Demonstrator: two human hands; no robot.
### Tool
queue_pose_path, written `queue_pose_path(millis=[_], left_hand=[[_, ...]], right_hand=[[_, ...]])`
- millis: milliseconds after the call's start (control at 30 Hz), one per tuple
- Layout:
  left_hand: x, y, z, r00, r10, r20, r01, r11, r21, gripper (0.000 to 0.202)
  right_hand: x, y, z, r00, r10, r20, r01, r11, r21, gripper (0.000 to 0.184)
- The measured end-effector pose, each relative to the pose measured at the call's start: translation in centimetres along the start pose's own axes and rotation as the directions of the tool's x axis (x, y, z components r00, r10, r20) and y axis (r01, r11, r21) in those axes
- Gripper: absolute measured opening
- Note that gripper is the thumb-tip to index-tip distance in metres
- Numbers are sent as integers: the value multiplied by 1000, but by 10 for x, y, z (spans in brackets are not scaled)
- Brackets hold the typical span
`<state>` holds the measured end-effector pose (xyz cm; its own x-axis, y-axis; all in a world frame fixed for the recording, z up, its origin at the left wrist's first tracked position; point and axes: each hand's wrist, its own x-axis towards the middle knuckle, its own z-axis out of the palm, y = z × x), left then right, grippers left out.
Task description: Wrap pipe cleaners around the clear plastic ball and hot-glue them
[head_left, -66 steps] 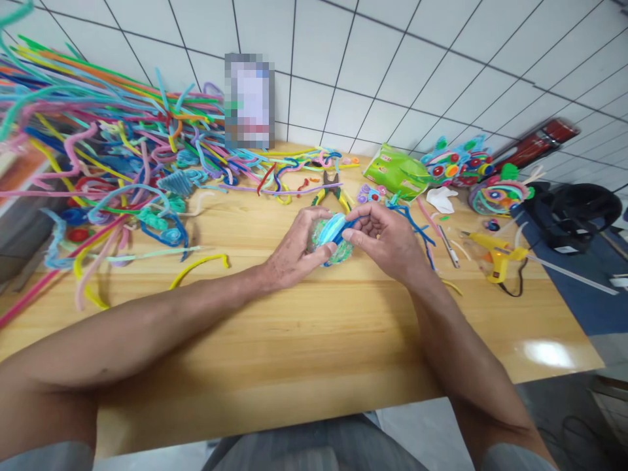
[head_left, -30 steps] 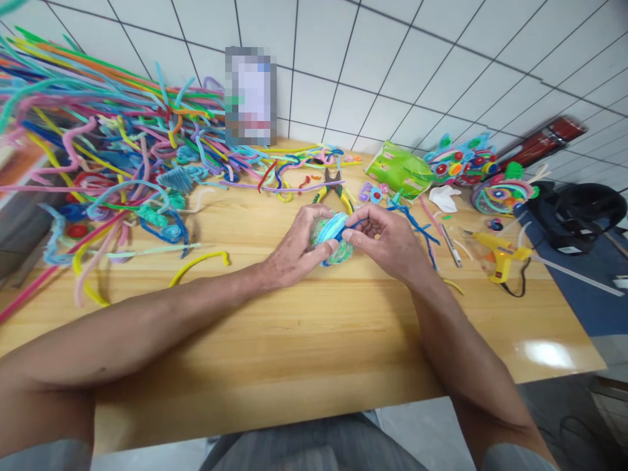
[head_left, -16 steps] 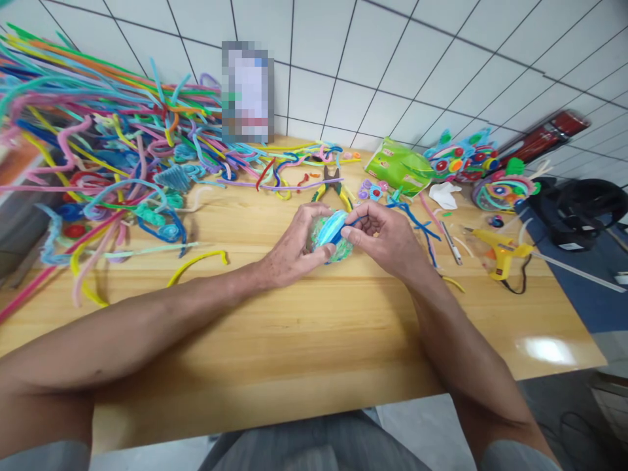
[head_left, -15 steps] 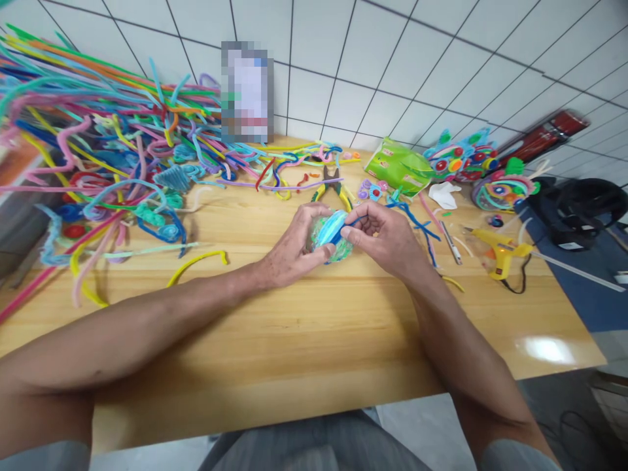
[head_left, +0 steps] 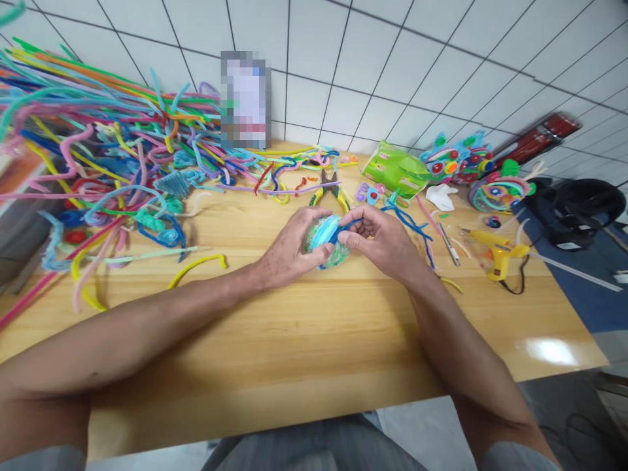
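Above the middle of the table, my left hand (head_left: 299, 245) grips a rounded bundle of coiled pipe cleaners (head_left: 324, 230) in light blue, green and white, its thumb pressed on the near side. My right hand (head_left: 377, 239) pinches a dark blue pipe cleaner (head_left: 349, 224) between thumb and forefinger at the bundle's right side. Part of the bundle is hidden by my fingers. Just behind it lie pliers (head_left: 330, 186) with yellow and green handles, jaws pointing away. A pale purple pipe cleaner (head_left: 294, 190) crosses near them.
A big heap of coloured pipe cleaners (head_left: 122, 150) covers the left. At the back right are a green tissue pack (head_left: 396, 169), decorated colourful pieces (head_left: 451, 157) and a dark red flask (head_left: 540, 140). A yellow glue gun (head_left: 498, 252) and a pen-like tool (head_left: 449, 243) lie on the right.
The bundle has turned slightly in my left hand, and more of the dark blue pipe cleaner shows along it. My right hand keeps its pinch, barely shifted. The view has tilted a little.
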<state>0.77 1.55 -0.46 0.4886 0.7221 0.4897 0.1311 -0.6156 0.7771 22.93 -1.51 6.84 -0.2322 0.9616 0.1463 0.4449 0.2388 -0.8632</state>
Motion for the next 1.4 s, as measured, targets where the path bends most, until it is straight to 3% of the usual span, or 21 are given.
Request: queue_pose_path(millis=[200,500,733,1000,1300,1400], left_hand=[[-2,-5,3,997,69,-47,-67,997,42,53],[0,-1,4,999,16,-30,-16,1000,-19,50],[-3,1,5,998,-11,-63,8,999,-35,52],[-4,-5,8,994,58,-88,-56,998,25,54],[-1,-4,-2,996,81,25,-81,997,9,53],[1,-8,-5,989,127,75,-128,992,9,62]], right_hand=[[2,6,1,998,7,-66,-6,1000,17,22],[0,2,6,997,9,-81,-13,999,-47,21],[4,8,3,999,19,-28,-16,992,127,28],[6,10,4,996,41,-77,-33,994,101,22],[8,13,5,992,61,-114,-45,989,142,19],[9,14,5,991,64,-120,-46,988,151,18]])
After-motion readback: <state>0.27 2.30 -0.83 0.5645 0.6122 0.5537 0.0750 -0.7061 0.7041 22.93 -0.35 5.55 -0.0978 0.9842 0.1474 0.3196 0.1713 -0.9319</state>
